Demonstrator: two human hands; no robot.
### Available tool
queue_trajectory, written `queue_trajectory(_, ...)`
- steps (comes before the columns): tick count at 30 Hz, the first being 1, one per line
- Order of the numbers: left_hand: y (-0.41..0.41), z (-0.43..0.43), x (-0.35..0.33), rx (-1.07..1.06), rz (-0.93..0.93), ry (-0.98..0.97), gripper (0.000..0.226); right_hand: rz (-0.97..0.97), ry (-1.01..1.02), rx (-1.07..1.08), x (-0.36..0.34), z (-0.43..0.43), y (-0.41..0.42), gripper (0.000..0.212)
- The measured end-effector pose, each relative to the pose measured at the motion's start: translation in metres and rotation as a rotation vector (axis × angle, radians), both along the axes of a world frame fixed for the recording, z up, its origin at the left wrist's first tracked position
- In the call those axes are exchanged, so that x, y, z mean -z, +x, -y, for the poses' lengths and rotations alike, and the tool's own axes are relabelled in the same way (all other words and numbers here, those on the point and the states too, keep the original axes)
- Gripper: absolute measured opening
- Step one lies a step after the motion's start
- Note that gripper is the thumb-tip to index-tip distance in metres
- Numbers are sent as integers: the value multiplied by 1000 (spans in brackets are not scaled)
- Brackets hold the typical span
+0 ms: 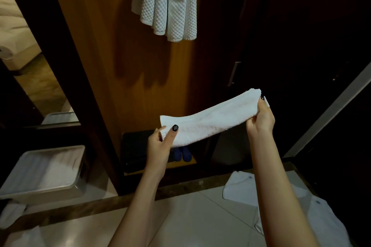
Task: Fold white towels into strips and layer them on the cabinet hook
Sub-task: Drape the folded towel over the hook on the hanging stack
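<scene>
A white towel (pixel 210 119) folded into a long strip stretches between my two hands in front of the open cabinet. My left hand (pixel 160 143) pinches its lower left end, thumb on top. My right hand (pixel 260 118) grips the raised right end. Above, several white waffle-textured towels (pixel 168 4) hang in folds against the wooden back panel; the hook that holds them is out of view past the top edge.
A grey plastic bin (pixel 46 174) with white towels inside stands on the floor at the left. Blue slippers (pixel 182 153) and a dark box (pixel 134 150) sit on the cabinet floor. A dark cabinet door with a metal handle (pixel 233 73) is at right.
</scene>
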State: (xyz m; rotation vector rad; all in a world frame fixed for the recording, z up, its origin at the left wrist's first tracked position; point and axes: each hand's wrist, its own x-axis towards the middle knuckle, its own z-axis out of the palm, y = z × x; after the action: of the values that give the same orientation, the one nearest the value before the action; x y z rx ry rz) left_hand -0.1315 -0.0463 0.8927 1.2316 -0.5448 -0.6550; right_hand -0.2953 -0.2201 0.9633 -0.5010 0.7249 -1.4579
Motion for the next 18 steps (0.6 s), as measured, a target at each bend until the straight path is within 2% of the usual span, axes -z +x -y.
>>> queue_trajectory(5, 13, -8, -3, 155, 205, 43, 13, -6, -59, -19, -5, 2, -6, 12)
queue_trajectory(9, 15, -9, -2, 171, 286, 104, 26, -72, -71, 15, -4, 2, -8, 11)
queue_trajectory(14, 19, -9, -6, 119, 378, 120, 31, -691, -300, 110, 12, 5, -18, 19)
queue_trajectory(18, 26, -11, -4, 107, 372, 96, 28, -1025, -475, 130, 23, 3, -25, 23)
